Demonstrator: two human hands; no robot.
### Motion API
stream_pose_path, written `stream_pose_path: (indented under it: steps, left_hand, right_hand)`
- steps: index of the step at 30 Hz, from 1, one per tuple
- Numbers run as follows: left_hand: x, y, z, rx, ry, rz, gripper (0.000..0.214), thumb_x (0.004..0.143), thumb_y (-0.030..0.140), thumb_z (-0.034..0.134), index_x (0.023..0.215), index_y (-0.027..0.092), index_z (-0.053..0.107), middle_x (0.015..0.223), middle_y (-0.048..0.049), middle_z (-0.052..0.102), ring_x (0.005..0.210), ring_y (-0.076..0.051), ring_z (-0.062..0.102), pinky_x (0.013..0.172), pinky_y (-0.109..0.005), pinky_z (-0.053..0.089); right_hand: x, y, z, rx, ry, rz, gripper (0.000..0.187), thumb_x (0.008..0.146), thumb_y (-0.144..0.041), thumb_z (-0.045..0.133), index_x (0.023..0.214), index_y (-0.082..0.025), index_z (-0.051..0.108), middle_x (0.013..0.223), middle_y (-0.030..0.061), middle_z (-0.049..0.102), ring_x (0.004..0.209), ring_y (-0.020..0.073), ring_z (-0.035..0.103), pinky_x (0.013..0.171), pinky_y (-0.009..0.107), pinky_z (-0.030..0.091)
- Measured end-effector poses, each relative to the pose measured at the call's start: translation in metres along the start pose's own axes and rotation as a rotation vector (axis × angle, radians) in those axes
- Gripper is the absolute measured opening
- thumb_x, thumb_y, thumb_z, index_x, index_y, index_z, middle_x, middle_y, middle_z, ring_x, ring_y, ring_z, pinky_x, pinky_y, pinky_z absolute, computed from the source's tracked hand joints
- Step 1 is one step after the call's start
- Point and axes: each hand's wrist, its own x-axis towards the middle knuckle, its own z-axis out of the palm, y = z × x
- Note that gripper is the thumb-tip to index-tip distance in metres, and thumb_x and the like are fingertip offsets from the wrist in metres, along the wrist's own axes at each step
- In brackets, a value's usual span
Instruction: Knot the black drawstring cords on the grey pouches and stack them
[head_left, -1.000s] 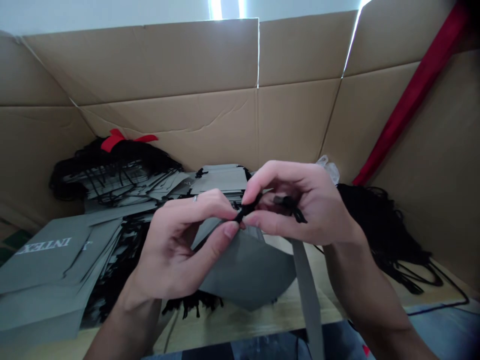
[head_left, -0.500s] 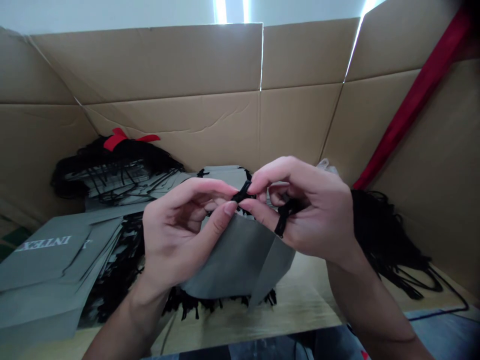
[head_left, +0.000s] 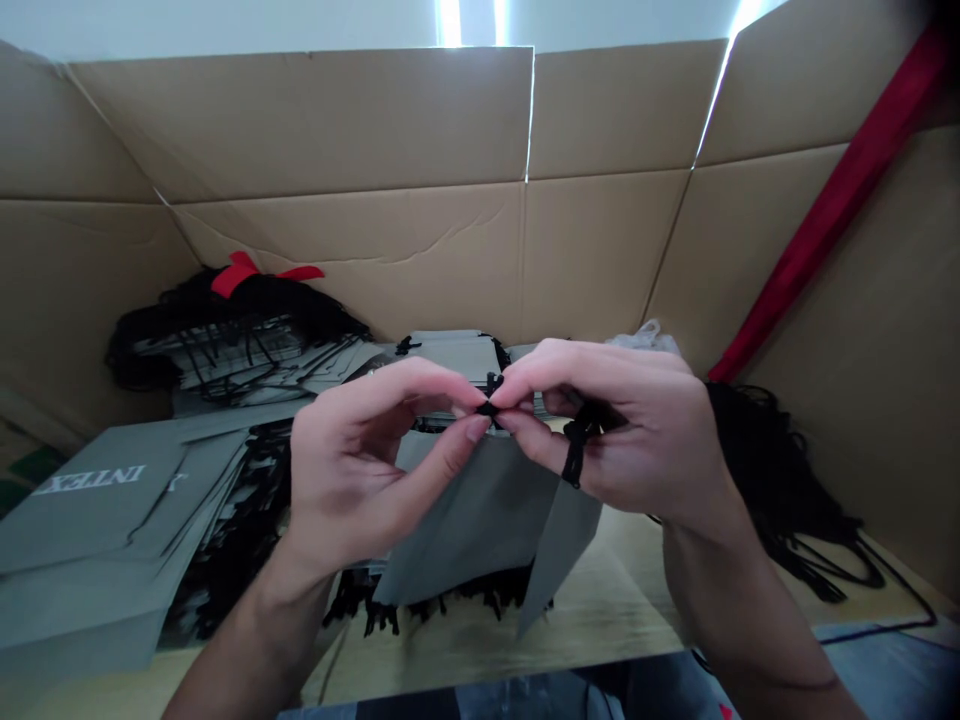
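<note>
Thumb and forefinger of my left hand point(head_left: 382, 450) pinch a small black cord point(head_left: 489, 408) above the middle of the table. From the other side my right hand point(head_left: 622, 430) pinches the same cord, the fingertips nearly meeting. More black cord point(head_left: 576, 455) is bunched in my right palm, and a looped end hangs over its thumb. Just under both hands hangs a grey card or bag panel point(head_left: 472, 520), its top edge close to the cord; whether the two are joined is hidden. Below it lies a stack of grey pieces with black cord ends point(head_left: 375, 605).
Grey folded pieces lettered INTEX point(head_left: 90, 480) lie at left. Behind them sits a corded pile with a red strip point(head_left: 240, 275). Black cords point(head_left: 772, 480) lie at right beside a red band point(head_left: 825, 210). Cardboard walls point(head_left: 337, 130) enclose the wooden table point(head_left: 600, 610).
Both hands have shifted slightly right, and the fingertips have drawn closer on the cord. The grey panel below has swung, with its right flap hanging lower.
</note>
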Motion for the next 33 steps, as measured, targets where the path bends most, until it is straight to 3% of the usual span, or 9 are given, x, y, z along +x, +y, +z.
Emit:
stream_pose_path:
  steps: [6, 13, 21, 28, 33]
  left_hand:
    - [0.004, -0.002, -0.012, 0.097, -0.071, 0.073, 0.029, 0.09, 0.002, 0.082, 0.11, 0.023, 0.084, 0.101, -0.003, 0.083, 0.092, -0.017, 0.078, 0.081, -0.03, 0.065]
    - [0.004, 0.005, -0.027, 0.36, -0.216, 0.31, 0.034, 0.089, -0.006, 0.079, 0.113, 0.018, 0.079, 0.103, -0.0031, 0.084, 0.092, -0.014, 0.081, 0.082, -0.023, 0.066]
    - [-0.006, 0.004, -0.031, 0.573, -0.369, 0.403, 0.015, 0.095, 0.007, 0.081, 0.106, 0.015, 0.074, 0.101, -0.0038, 0.081, 0.083, -0.013, 0.078, 0.077, -0.022, 0.063]
    - [-0.009, 0.0, -0.019, 0.669, -0.227, 0.464, 0.018, 0.092, 0.013, 0.084, 0.105, 0.021, 0.073, 0.092, -0.0012, 0.083, 0.075, -0.015, 0.081, 0.071, -0.023, 0.066]
    - [-0.004, 0.006, -0.017, 0.612, -0.131, 0.367, 0.016, 0.089, 0.017, 0.084, 0.097, 0.029, 0.076, 0.088, 0.004, 0.085, 0.066, -0.015, 0.08, 0.062, -0.026, 0.068]
  right_hand:
    - [-0.001, 0.002, 0.003, 0.041, 0.021, 0.034, 0.019, 0.084, -0.001, 0.079, 0.096, -0.017, 0.077, 0.087, -0.0051, 0.076, 0.07, 0.004, 0.064, 0.068, 0.017, 0.054]
    - [0.001, 0.001, -0.002, 0.126, -0.125, 0.122, 0.015, 0.084, -0.001, 0.077, 0.094, -0.013, 0.078, 0.079, -0.0057, 0.071, 0.065, 0.002, 0.059, 0.063, 0.014, 0.049]
    - [0.0, 0.009, 0.0, 0.06, -0.253, 0.061, 0.017, 0.084, -0.002, 0.079, 0.094, -0.014, 0.078, 0.082, -0.0062, 0.072, 0.069, 0.0018, 0.061, 0.067, 0.012, 0.048]
    - [0.001, 0.007, -0.003, 0.014, -0.183, 0.037, 0.017, 0.083, -0.002, 0.077, 0.093, -0.016, 0.077, 0.086, -0.0045, 0.074, 0.071, 0.0046, 0.063, 0.068, 0.015, 0.053]
    - [0.003, 0.003, 0.0, 0.124, -0.109, 0.083, 0.017, 0.082, -0.001, 0.078, 0.09, -0.016, 0.077, 0.081, -0.0034, 0.074, 0.064, 0.0056, 0.061, 0.059, 0.017, 0.051]
